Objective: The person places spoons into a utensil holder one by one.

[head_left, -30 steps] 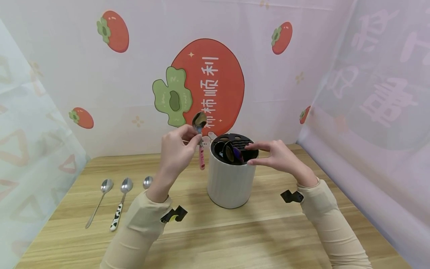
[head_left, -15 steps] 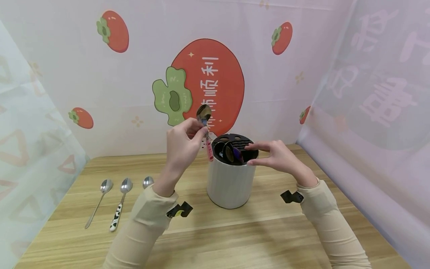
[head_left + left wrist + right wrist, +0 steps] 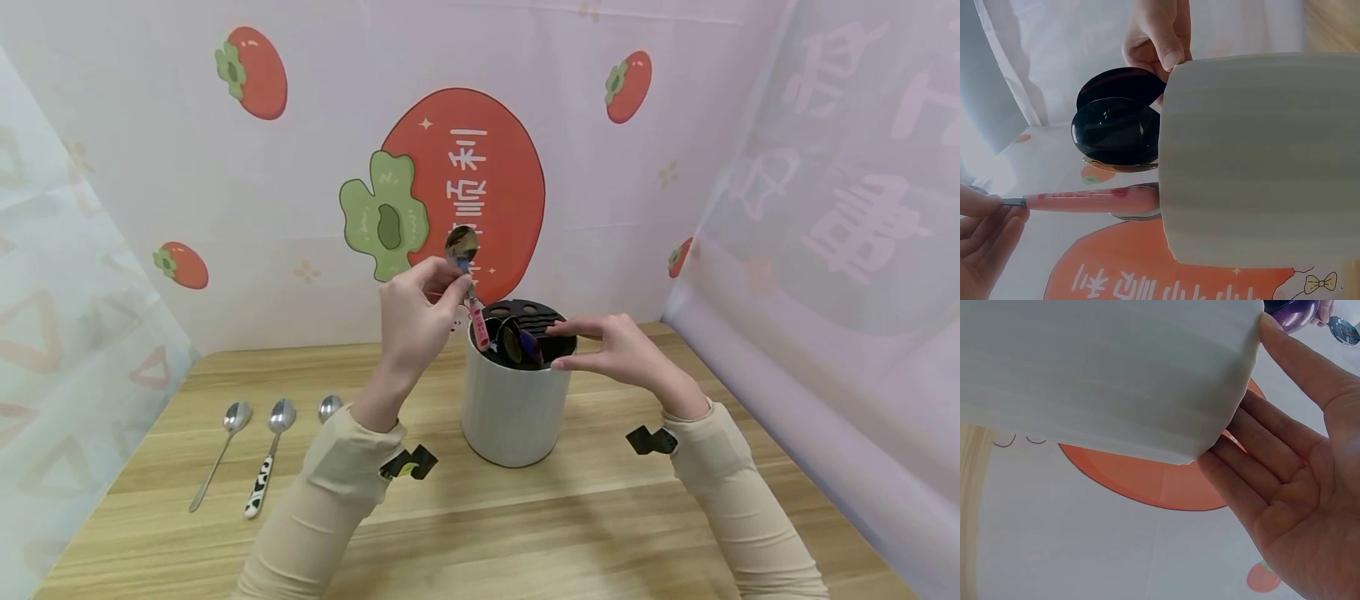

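My left hand (image 3: 420, 315) pinches a spoon near its neck, its shiny bowl up and its pink patterned handle (image 3: 481, 325) pointing down. That handle's end overlaps the left part of the holder's top in the head view; in the left wrist view the pink handle (image 3: 1097, 199) reaches right to the rim. The white ribbed utensil holder (image 3: 513, 421) has a black slotted insert and stands upright. Several dark spoons (image 3: 512, 343), one purplish (image 3: 532, 347), stick out of it bowl-up. My right hand (image 3: 626, 354) holds the rim's right side, thumb in front, fingers behind.
On the wooden table (image 3: 525, 533) at the left lie a plain metal spoon (image 3: 222, 454), a spoon with a black-and-white handle (image 3: 264, 462), and another spoon (image 3: 330, 407) partly hidden by my left arm. A printed cloth (image 3: 300, 167) hangs behind.
My left hand has moved right and slightly up with the pink-handled spoon, bringing its tilted handle from beside the holder to over its left rim. My right hand stays at the rim.
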Motion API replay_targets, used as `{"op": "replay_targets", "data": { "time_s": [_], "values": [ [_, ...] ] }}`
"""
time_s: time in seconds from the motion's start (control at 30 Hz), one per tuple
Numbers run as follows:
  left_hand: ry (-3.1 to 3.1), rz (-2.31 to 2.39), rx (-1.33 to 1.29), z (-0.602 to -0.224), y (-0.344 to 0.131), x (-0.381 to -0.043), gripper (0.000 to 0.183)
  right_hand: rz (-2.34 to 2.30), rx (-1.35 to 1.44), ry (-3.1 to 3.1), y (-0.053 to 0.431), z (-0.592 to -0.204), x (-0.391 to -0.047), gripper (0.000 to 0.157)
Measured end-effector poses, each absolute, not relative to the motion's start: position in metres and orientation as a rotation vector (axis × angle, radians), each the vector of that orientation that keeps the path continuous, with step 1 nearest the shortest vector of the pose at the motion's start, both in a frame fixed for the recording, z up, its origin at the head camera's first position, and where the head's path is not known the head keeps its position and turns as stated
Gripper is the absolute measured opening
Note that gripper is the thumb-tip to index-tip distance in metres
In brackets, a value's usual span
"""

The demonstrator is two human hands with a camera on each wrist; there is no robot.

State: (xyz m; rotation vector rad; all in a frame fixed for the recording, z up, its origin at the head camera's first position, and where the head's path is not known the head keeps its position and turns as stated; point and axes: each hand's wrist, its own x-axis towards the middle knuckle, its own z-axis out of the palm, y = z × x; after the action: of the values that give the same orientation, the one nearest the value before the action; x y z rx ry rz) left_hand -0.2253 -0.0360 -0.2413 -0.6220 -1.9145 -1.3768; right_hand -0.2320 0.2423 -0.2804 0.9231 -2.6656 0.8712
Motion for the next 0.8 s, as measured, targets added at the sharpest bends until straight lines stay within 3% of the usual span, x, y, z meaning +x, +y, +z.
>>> {"op": "replay_targets", "data": {
  "time_s": [0.8],
  "values": [
    [-2.091, -1.3, -0.661, -0.2492, -0.0303, -0.2292, 0.006, 0.865, 0.927, -2.658, 0.2428, -0.282, -0.2321, 0.046]
  ]
}}
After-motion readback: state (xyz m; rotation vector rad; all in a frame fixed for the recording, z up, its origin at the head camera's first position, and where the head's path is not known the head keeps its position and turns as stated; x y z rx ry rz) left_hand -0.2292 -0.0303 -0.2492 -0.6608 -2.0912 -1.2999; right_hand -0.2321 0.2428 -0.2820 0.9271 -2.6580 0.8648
